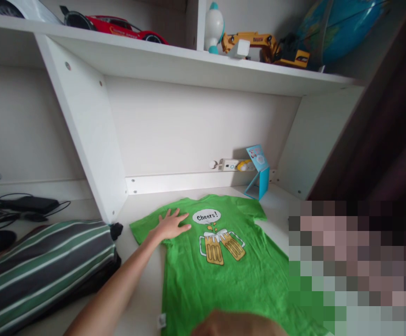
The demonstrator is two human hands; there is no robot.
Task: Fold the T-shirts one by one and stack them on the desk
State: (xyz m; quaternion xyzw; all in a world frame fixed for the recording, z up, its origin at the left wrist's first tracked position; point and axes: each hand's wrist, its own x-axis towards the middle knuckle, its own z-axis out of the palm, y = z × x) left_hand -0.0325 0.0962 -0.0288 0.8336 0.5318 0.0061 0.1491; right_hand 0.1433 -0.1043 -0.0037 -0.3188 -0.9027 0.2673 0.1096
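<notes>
The left hand (170, 224) lies open and flat, grasping nothing, on the shoulder of a green T-shirt (220, 275) printed "Cheers!" with two beer mugs. Most of the shirt lies right of that hand and toward the person, its long axis running front to back. The right hand (237, 326), blurred at the lower edge, is over the shirt's near part; its grip cannot be told. A white shelf (143, 298) bears the shirt, with a striped cushion (45, 266) left of the hand.
</notes>
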